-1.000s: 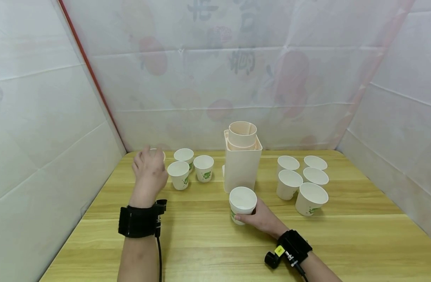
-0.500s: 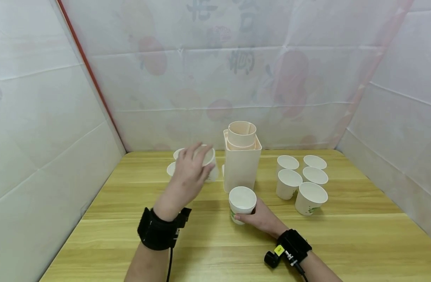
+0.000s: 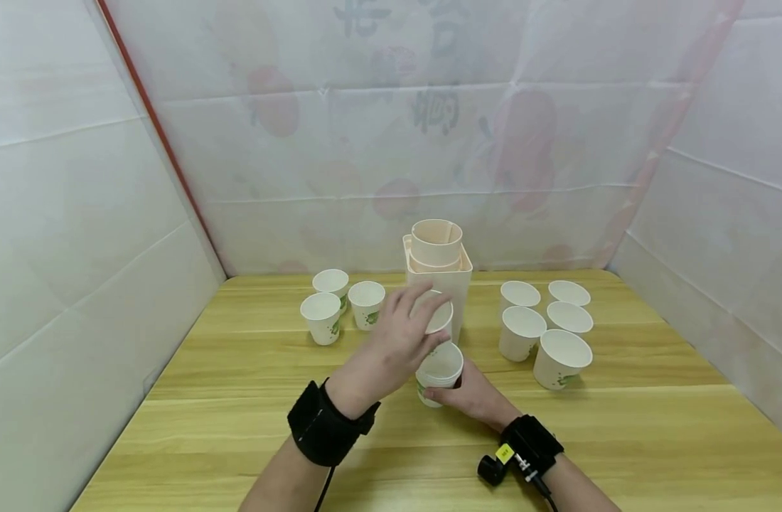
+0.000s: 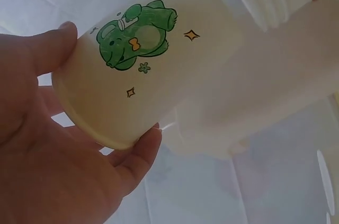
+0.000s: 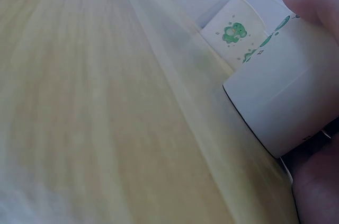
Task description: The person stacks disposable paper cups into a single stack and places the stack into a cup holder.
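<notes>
The worktop (image 3: 225, 405) is showing smooth wood grain; the printed paper cup (image 4: 164, 75) is looking smooth and matt; near the far edge, the container (image 3: 458, 295) is resembling smooth plastic.

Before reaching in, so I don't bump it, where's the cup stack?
In the head view, the cup stack is just right of centre, held by the right hand, in front of the beige container.

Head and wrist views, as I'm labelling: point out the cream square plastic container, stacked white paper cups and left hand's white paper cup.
Cream square plastic container (image 3: 458, 291), head view: front wall.
Stacked white paper cups (image 3: 441, 365), head view: open inside.
White paper cup (image 4: 151, 73) in left hand (image 4: 58, 166), left wrist view: printed side.
</notes>
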The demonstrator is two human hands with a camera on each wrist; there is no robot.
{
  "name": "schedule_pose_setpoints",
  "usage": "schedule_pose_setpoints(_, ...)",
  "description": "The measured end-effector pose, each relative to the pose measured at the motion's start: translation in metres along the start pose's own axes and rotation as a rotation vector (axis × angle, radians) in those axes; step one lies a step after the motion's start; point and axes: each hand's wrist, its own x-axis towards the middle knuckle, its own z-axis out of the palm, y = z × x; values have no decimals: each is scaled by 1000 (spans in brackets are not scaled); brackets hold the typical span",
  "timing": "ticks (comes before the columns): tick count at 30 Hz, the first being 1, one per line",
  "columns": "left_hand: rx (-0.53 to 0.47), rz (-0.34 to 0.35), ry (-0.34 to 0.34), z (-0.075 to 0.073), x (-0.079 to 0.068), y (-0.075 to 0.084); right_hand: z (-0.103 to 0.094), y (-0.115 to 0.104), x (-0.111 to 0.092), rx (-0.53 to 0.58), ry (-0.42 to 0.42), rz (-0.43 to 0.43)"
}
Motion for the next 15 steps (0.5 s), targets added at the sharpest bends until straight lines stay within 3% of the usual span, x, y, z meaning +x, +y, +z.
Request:
schedule_pose_setpoints(5,36,21,-16,9,0,3,-1,3,1,-8,-13,-13)
schedule_pose_setpoints(15,57,67,-40,19,-1,8,-4,33,4,-2,-22,-29)
